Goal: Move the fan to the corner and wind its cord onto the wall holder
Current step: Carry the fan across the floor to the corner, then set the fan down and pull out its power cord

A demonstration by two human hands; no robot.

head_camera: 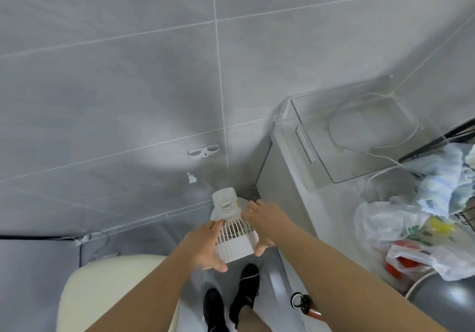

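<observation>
A small white fan (231, 231) with a slatted grille and a round dial on top sits low in the corner where the grey tiled wall meets a pale cabinet. My left hand (205, 247) grips its left side and my right hand (262, 221) grips its right side. A white cord holder (204, 151) with two loops is fixed to the wall above the fan. A thin white cord (370, 131) loops across the cabinet top at the right; where it joins the fan is hidden.
A pale cabinet (288, 177) with a clear lid stands right of the fan. Plastic bags and cloth (401, 229) are piled on it. A cream cushion (108, 293) lies lower left. My black shoes (231, 301) are on the floor below.
</observation>
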